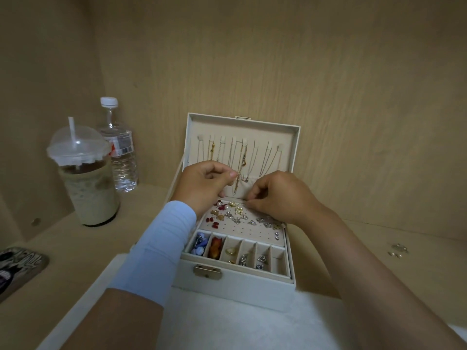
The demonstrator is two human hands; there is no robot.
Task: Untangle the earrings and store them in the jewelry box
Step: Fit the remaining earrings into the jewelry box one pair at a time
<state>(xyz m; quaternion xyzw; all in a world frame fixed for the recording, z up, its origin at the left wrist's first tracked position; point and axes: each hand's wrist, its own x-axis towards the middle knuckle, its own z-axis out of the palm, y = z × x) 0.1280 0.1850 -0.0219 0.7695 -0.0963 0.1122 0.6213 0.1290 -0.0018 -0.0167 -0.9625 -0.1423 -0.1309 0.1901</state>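
A cream jewelry box [235, 286] stands open on a white cloth, its lid upright with several necklaces [241, 157] hanging inside. Its perforated earring panel [247, 229] carries many stud earrings [233, 213] in red, gold, pearl and silver. My right hand [280, 195] hovers over the panel's far edge with fingertips pinched on something tiny, too small to name. My left hand [204, 185], wrist in a light blue sleeve, is curled at the panel's far left corner, thumb against forefinger. A few loose silver earrings [398, 250] lie on the shelf to the right.
The box's front row of compartments [237, 253] holds rings and beads. An iced coffee cup [87, 178] with a straw and a water bottle [120, 147] stand at left. A phone [17, 269] lies at the left edge. Wooden walls close in behind and left.
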